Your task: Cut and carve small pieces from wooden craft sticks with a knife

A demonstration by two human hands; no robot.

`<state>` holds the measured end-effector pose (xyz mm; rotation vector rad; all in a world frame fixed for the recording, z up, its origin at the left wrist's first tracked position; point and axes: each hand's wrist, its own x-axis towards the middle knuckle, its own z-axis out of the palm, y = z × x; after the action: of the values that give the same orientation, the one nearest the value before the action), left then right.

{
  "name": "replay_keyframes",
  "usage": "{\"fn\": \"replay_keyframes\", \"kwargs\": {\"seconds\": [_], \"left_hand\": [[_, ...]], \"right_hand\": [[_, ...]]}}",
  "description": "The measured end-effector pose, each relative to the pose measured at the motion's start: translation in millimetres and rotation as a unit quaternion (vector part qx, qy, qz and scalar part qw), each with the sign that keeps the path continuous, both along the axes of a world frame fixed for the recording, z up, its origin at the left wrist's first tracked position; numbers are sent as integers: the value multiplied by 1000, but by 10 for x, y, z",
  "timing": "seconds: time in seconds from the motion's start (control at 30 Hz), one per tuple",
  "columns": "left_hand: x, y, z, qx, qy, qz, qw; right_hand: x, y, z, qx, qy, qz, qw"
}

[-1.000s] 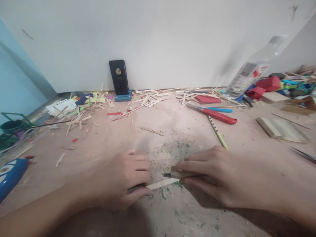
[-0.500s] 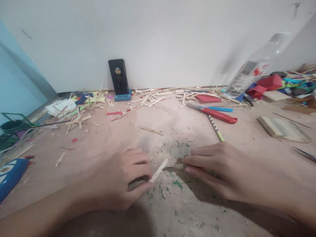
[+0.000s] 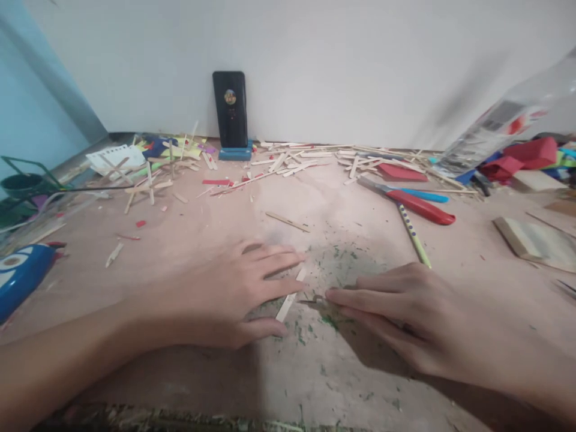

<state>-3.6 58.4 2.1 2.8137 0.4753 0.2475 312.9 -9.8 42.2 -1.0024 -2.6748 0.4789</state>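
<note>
A pale wooden craft stick (image 3: 285, 307) lies slanted on the pinkish table, partly under the fingers of my left hand (image 3: 245, 288). That hand is open: its fingers are stretched out and spread over the stick, with the thumb by the stick's near end. In my right hand (image 3: 405, 315) the fingers are closed in a pinch on a small craft knife (image 3: 310, 301). Its thin dark tip points left, close to the stick; most of its handle is hidden by my fingers. Green shavings (image 3: 330, 321) are scattered around both hands.
Another stick (image 3: 288, 222) lies farther back. Red-handled scissors or a knife (image 3: 420, 207), a dotted pencil (image 3: 414, 237) and a wooden block (image 3: 531, 240) are on the right. A phone (image 3: 231, 111) stands against the wall behind loose sticks (image 3: 292, 162). A blue object (image 3: 22, 282) lies left.
My left hand has loosened from a curled grip on the stick and spread its fingers forward over it. My right hand keeps the knife by the stick. The view has shifted slightly.
</note>
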Motion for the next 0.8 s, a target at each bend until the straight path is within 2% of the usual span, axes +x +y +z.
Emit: {"fn": "replay_keyframes", "kwargs": {"seconds": [0.2, 0.37, 0.6, 0.8], "left_hand": [[16, 3, -93, -24, -19, 19, 999], [26, -2, -148, -1, -32, 19, 999], [36, 8, -166, 8, -53, 20, 998], [53, 14, -130, -13, -21, 36, 999]], "right_hand": [[-53, 2, -53, 0, 1, -12, 1000], [-117, 6, -84, -7, 37, -58, 998], [-189, 36, -97, -7, 65, -67, 996], [-196, 24, -64, 3, 59, -80, 995]]}}
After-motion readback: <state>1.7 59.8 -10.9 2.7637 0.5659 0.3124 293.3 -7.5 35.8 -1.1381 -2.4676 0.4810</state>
